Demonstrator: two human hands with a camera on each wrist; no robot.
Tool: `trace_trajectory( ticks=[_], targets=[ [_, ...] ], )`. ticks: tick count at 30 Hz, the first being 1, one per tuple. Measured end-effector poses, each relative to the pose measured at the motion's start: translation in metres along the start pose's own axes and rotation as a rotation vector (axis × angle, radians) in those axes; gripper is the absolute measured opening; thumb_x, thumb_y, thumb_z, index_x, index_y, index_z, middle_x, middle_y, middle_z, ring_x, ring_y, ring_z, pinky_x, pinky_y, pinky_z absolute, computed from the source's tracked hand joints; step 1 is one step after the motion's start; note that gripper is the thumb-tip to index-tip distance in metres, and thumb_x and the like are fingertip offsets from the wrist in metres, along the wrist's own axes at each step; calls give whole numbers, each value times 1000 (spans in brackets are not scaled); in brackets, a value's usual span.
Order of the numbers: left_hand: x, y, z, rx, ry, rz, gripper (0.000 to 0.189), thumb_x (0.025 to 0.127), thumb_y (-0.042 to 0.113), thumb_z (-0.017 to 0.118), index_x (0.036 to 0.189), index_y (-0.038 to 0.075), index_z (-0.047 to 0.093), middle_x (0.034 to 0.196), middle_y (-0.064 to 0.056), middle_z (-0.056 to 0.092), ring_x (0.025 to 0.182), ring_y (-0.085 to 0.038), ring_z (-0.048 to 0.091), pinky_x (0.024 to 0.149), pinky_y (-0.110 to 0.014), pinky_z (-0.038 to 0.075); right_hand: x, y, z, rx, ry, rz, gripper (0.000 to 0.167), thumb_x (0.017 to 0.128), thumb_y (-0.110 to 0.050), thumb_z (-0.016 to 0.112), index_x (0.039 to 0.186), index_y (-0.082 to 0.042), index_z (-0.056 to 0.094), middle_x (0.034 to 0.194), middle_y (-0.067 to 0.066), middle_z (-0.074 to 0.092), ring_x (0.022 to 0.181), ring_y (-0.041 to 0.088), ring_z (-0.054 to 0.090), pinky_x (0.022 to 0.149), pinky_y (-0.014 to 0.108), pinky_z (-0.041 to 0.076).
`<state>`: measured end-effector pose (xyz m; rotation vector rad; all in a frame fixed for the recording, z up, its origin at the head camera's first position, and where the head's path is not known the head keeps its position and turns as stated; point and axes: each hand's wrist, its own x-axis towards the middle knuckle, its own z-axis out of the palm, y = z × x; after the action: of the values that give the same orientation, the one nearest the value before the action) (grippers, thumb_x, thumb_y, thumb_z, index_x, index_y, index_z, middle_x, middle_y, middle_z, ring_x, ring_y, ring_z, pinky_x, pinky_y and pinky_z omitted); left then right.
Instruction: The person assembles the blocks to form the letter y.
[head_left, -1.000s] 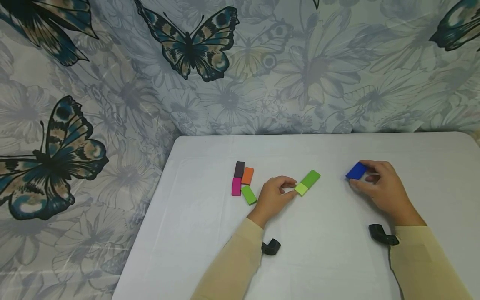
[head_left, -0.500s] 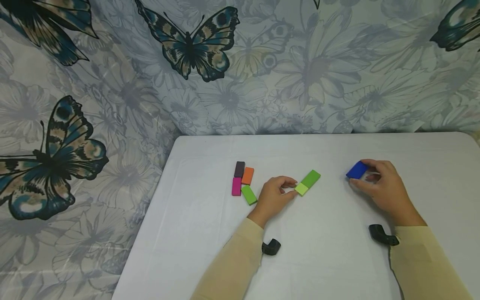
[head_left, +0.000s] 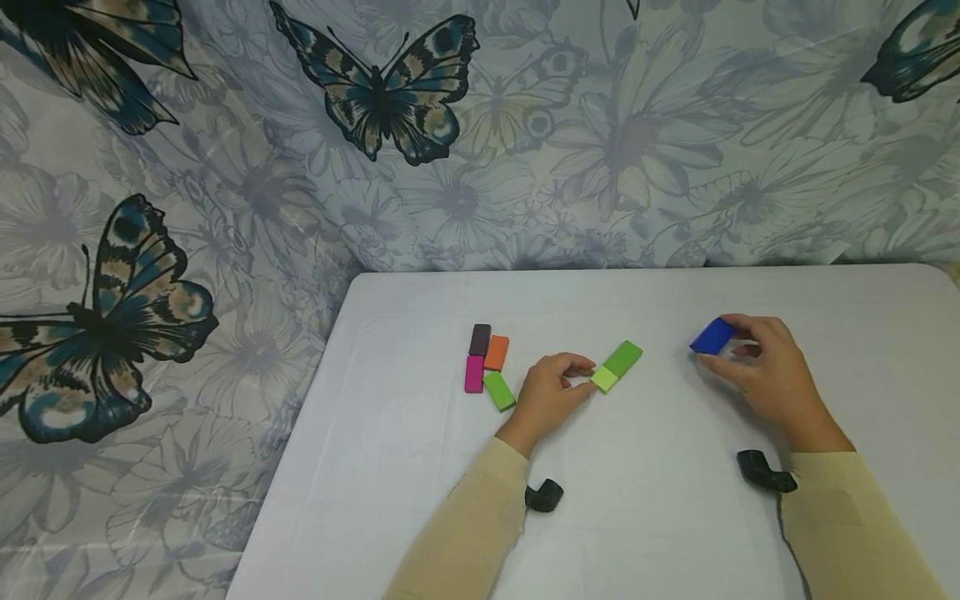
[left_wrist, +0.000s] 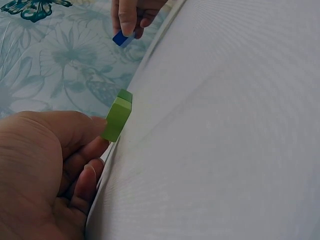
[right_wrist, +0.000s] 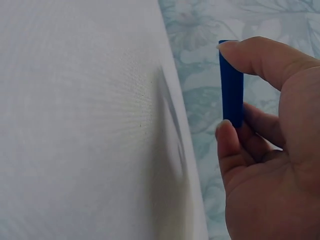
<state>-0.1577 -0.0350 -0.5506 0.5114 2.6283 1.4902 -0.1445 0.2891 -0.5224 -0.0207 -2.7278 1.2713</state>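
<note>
My left hand [head_left: 547,397] pinches a green block [head_left: 623,358] between thumb and fingers, at its lighter-coloured near end. In the left wrist view, this block [left_wrist: 117,120] stands out past the fingertips of the left hand [left_wrist: 50,160]. Farther right, a blue block [head_left: 712,337] is held by my right hand [head_left: 768,371], thumb on one end and fingers on the other. The right wrist view shows the narrow side of the blue block [right_wrist: 232,90], with the right hand [right_wrist: 285,130] gripping its two ends.
Left of the left hand, a dark block [head_left: 480,339], an orange block [head_left: 496,352], a magenta block [head_left: 474,374] and another green block [head_left: 499,391] lie grouped on the white table [head_left: 420,500]. Butterfly-patterned cloth [head_left: 525,192] hangs behind it.
The right hand has risen slightly in the head view, and the blue block has tilted a little with it. The left hand and its green block look nearly still.
</note>
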Motion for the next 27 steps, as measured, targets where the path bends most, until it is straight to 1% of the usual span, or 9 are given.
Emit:
trace_trajectory(
  ticks=[4,8,14,20,21,24,27],
  targets=[
    [0,0,0,7,1,0,27,97,13,85,124,15,79,112,14,76,97,0,59,86,-18,51,1,-4,0,-1,-2,1,71,95,-14,87,151,10,51,139,31,45,116,48,58,79,2,37],
    [0,1,0,16,-3,-9,28,98,14,85,125,15,79,113,14,76,97,0,59,86,-18,51,1,-6,1,15,4,-24,70,95,-11,87,151,11,52,138,32,45,114,47,58,81,0,37],
    [0,2,-1,17,-3,-16,28,98,14,85,125,15,79,113,14,76,96,-1,59,86,-18,51,3,-10,3,21,17,-61,66,94,-7,87,149,10,55,135,30,47,111,37,57,84,-1,36],
    [-1,2,-1,18,-3,-17,28,98,14,85,125,15,79,113,14,76,95,-2,59,86,-18,50,6,-12,6,42,32,-95,64,93,-5,88,147,10,57,133,28,48,108,19,54,87,0,38],
    [-1,2,-1,18,-4,-18,28,98,14,85,125,15,79,113,14,76,95,-2,59,86,-18,50,7,-13,7,44,32,-97,64,93,-5,88,147,11,57,133,28,48,107,18,54,87,0,38],
    [0,2,-1,19,-6,-16,28,98,14,85,125,14,78,113,13,76,95,-2,59,86,-18,50,8,-16,9,47,22,-96,65,94,-6,87,148,11,56,133,29,48,110,26,57,87,0,38],
    [-1,2,-2,21,-5,-13,28,98,14,85,126,14,78,113,13,76,95,-2,59,86,-18,50,10,-19,10,45,12,-88,66,95,-8,87,149,11,55,134,30,48,114,41,58,87,0,37]
  ],
)
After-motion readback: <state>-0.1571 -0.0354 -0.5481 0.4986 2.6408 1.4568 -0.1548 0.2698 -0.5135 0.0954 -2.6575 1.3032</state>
